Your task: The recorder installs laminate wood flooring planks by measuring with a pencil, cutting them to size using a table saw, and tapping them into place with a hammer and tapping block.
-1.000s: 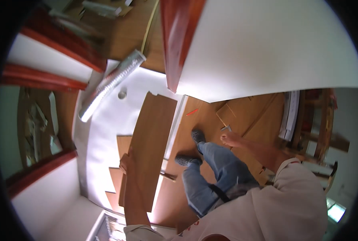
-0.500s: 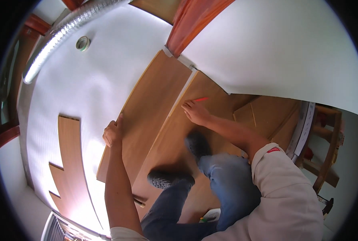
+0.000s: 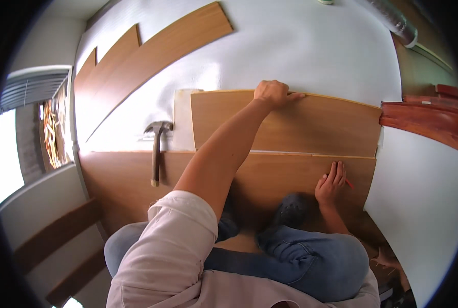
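L grip [image 3: 272, 93] clasping plank [image 3: 311, 126] @ far edge; R grip [image 3: 331, 186] by pencil [image 3: 349, 184], can't tell hold

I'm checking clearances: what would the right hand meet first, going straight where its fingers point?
Likely the board the left hand holds, at its near edge; depth there is unclear.

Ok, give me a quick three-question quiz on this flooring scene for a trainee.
1. True or false: the claw hammer lies to the right of the wood-grain floor plank that the left hand is touching.
2. Which is nearest the right hand: A, the silvery roll; B, the slim red stick; C, the claw hammer?
3. What colour is the sheet beyond that plank?

Key: 1. False, it lies to the left. 2. B. 3. White.
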Demonstrator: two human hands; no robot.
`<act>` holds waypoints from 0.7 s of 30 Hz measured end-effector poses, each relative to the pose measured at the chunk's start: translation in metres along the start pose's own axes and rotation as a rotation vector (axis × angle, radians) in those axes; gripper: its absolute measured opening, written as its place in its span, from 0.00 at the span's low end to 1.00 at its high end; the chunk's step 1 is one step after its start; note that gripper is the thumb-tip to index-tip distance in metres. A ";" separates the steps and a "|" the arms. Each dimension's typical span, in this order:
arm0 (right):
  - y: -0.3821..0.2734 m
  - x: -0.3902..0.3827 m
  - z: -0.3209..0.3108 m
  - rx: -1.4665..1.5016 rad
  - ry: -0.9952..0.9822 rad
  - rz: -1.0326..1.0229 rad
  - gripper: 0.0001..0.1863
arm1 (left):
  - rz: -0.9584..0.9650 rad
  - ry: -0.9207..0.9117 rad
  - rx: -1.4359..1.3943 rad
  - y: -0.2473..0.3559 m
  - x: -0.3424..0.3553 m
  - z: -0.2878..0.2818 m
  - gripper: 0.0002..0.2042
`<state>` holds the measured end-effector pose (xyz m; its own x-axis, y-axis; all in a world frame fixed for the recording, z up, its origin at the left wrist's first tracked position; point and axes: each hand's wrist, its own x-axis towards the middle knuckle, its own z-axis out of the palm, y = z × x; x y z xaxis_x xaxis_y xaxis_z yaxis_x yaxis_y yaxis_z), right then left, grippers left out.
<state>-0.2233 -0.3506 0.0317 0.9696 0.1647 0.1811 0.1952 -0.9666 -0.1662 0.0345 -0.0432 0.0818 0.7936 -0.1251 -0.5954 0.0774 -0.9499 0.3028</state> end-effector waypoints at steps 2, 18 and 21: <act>-0.001 -0.001 -0.002 -0.016 -0.067 0.017 0.28 | 0.043 0.043 -0.006 0.003 -0.004 0.002 0.39; 0.005 0.003 -0.014 0.082 0.031 0.086 0.24 | 0.469 0.936 -0.177 -0.078 0.006 0.029 0.10; 0.010 0.027 -0.014 0.187 0.093 0.139 0.22 | 0.281 0.822 0.054 -0.159 -0.019 0.020 0.07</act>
<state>-0.1974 -0.3583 0.0484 0.9730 0.0051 0.2308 0.0928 -0.9241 -0.3707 -0.0049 0.1047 0.0301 0.9647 -0.1303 0.2289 -0.1992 -0.9296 0.3101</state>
